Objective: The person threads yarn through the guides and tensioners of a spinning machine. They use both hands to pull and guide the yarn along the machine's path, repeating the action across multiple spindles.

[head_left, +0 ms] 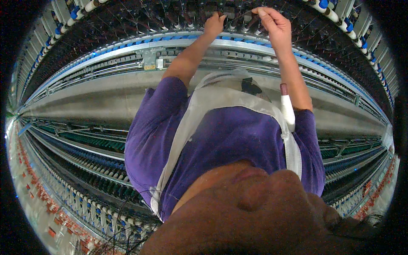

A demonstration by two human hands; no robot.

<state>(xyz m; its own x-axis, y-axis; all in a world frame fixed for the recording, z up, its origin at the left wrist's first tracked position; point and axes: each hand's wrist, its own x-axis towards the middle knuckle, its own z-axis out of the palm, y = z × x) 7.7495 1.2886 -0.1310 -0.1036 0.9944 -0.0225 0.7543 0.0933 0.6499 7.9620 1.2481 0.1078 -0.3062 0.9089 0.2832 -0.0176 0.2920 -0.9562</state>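
Both my arms reach up to the dark upper part of a long spinning machine. My left hand [214, 24] is closed at a row of spindles, its thumb and fingers together near a dark fitting; what they grip is too small to tell. To its right, my right hand [276, 26] is raised above the same row with thumb and forefinger pinched. Any yarn between those fingertips cannot be made out. Below the hands stand pale spindle tips [246, 29]. A white bobbin [287, 111] with a dark red end rests against my apron strap, close to my right arm.
A silver rail with a blue strip [146, 41] curves along the machine under the hands. I wear a pale apron [187, 110] over a purple shirt. Behind me runs another machine row with several white bobbins [102, 168]. A grey floor [85, 95] lies between the rows.
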